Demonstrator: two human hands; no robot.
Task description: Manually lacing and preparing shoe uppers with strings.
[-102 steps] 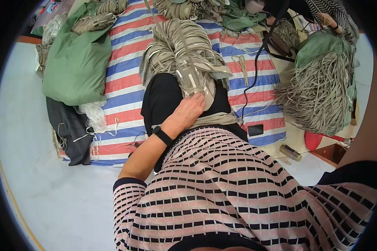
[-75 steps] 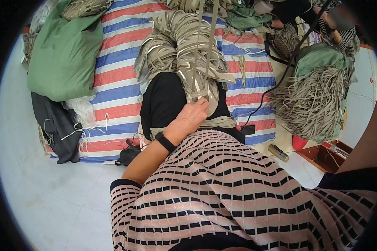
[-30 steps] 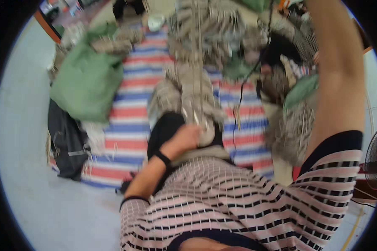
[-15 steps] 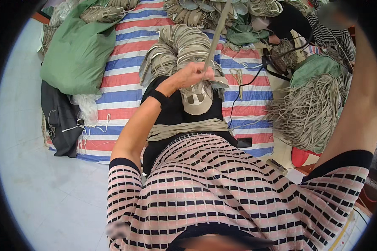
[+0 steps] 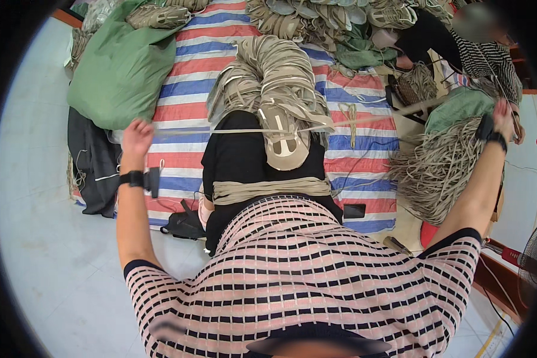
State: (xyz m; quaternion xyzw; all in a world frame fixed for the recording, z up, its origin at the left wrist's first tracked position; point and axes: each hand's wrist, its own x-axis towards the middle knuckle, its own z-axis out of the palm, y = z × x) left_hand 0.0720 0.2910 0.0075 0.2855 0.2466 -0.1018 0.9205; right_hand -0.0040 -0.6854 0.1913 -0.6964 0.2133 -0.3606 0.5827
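A beige shoe upper (image 5: 286, 156) lies on my black-trousered lap, at the near end of a curved row of nested uppers (image 5: 280, 68). A flat beige shoelace (image 5: 232, 130) passes through it and is drawn out to both sides. Far out to the left, my left hand (image 5: 137, 137) is closed on one end of the lace. My right hand (image 5: 503, 119), stretched wide to the right, is closed at the other end, where the lace is blurred. A bundle of beige laces (image 5: 268, 188) lies across my upper thighs.
Striped sheeting (image 5: 185, 107) covers the floor. A green sack (image 5: 122, 77) stands at left, and a heap of loose laces (image 5: 438, 170) at right. More uppers (image 5: 316, 18) are piled at the far side. Another person in a striped top (image 5: 489, 62) sits far right. A fan (image 5: 534, 253) stands at right.
My left hand has moved from above the uppers out to the left. My right hand, out of sight before, has come down at the right. The lace now stretches sideways from the upper.
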